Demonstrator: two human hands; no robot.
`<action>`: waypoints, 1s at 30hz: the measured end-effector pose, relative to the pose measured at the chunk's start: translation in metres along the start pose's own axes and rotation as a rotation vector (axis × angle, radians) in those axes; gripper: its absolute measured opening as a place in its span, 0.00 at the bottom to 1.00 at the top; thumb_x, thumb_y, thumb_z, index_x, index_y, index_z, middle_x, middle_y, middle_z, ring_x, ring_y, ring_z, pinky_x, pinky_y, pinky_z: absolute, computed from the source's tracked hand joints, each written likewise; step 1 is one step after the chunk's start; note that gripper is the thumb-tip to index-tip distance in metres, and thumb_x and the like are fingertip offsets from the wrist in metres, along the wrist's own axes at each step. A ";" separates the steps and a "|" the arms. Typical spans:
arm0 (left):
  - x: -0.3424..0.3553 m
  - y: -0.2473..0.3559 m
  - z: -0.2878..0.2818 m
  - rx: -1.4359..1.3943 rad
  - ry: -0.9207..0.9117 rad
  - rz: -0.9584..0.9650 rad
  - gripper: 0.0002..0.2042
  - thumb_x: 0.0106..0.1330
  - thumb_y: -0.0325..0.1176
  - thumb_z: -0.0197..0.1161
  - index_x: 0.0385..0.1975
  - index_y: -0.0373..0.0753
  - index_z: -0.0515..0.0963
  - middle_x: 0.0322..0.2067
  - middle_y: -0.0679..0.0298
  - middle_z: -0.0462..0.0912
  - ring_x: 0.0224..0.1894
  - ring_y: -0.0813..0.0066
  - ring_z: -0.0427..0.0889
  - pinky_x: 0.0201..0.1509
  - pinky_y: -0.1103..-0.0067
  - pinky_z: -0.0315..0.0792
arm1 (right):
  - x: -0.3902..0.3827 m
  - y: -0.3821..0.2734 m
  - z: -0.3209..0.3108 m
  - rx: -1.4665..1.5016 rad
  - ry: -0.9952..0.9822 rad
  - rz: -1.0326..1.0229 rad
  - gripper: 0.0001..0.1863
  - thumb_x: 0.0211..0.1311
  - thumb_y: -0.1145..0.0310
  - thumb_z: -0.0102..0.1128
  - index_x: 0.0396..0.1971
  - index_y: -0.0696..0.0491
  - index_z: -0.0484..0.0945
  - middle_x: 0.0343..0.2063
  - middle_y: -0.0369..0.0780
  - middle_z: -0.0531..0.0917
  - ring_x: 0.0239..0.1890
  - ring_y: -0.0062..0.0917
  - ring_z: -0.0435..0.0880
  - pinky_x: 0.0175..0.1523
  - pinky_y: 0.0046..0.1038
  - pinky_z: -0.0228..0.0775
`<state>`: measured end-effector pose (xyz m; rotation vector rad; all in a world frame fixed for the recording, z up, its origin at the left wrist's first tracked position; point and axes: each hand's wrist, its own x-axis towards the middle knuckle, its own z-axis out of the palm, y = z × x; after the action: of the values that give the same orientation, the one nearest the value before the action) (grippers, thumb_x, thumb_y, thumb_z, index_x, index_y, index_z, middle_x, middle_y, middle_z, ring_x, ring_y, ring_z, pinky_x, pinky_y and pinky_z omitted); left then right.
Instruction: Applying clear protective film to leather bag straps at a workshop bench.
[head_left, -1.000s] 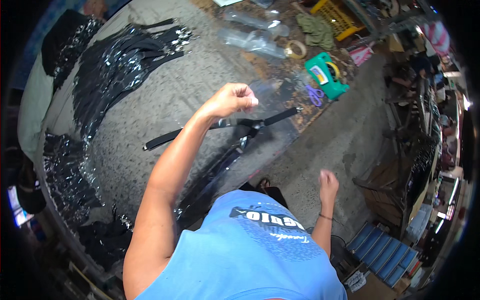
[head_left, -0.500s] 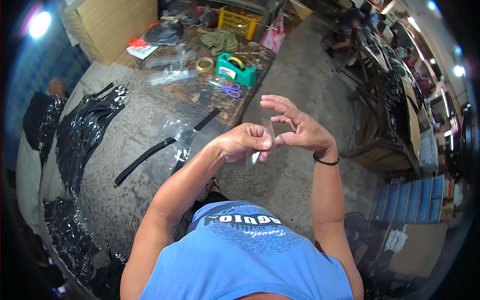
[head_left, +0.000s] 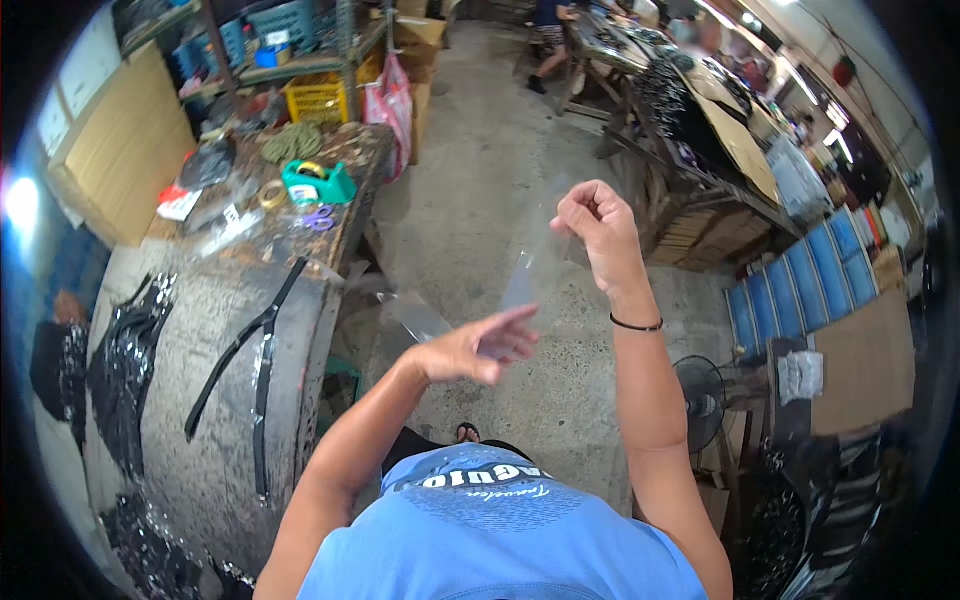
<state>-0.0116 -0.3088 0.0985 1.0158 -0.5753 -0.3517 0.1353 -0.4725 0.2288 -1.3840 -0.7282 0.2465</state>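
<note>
My right hand (head_left: pixel 603 228) is raised over the floor with its fingers curled together, gripping a clear plastic bag whose thin film is blurred and hard to trace. Lower and to the left, my left hand (head_left: pixel 478 345) has its fingers stretched apart, with nothing in its grip. Close by that hand hang clear plastic pieces, one (head_left: pixel 519 282) above the fingers and another (head_left: pixel 414 316) above the wrist. Whether they belong to the same bag I cannot tell. On the grey table at left lies a black strap (head_left: pixel 262 330), split into two lengths.
A wooden bench holds a green tape dispenser (head_left: pixel 318 183), purple scissors (head_left: pixel 319 218), a tape roll (head_left: pixel 271 194) and clear plastic packets (head_left: pixel 230 230). Black sequined pieces (head_left: pixel 125 370) lie on the grey table (head_left: pixel 215 480). At right stand a fan (head_left: pixel 700 402) and blue trays (head_left: pixel 800 280).
My hands have moved apart: the right upward, the left down and open. The plastic has spread out between them. My view has swung right, and the strap now shows uncovered.
</note>
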 end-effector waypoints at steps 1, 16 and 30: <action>-0.005 -0.014 0.011 0.042 0.044 -0.155 0.43 0.61 0.45 0.71 0.71 0.37 0.54 0.60 0.61 0.69 0.58 0.67 0.73 0.58 0.70 0.71 | -0.001 -0.005 -0.014 -0.040 0.098 -0.015 0.04 0.64 0.73 0.63 0.33 0.55 0.76 0.28 0.32 0.79 0.29 0.16 0.79 0.40 0.20 0.74; -0.232 -0.181 -0.042 0.606 0.512 -1.010 0.13 0.69 0.39 0.59 0.39 0.35 0.84 0.37 0.58 0.86 0.41 0.70 0.85 0.46 0.71 0.78 | -0.018 -0.003 -0.062 -0.012 0.501 -0.308 0.05 0.65 0.72 0.63 0.35 0.54 0.75 0.28 0.31 0.76 0.30 0.13 0.74 0.35 0.18 0.72; -0.103 0.030 -0.028 0.760 0.783 -0.012 0.51 0.45 0.59 0.76 0.68 0.37 0.62 0.64 0.55 0.69 0.69 0.61 0.63 0.73 0.66 0.54 | -0.091 0.081 0.100 -0.453 0.119 -0.230 0.07 0.59 0.68 0.69 0.30 0.53 0.79 0.36 0.39 0.80 0.47 0.30 0.79 0.54 0.31 0.69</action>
<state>-0.0767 -0.2206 0.0843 1.7582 0.0398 0.2970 0.0262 -0.4270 0.1238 -1.7068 -0.8689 -0.1939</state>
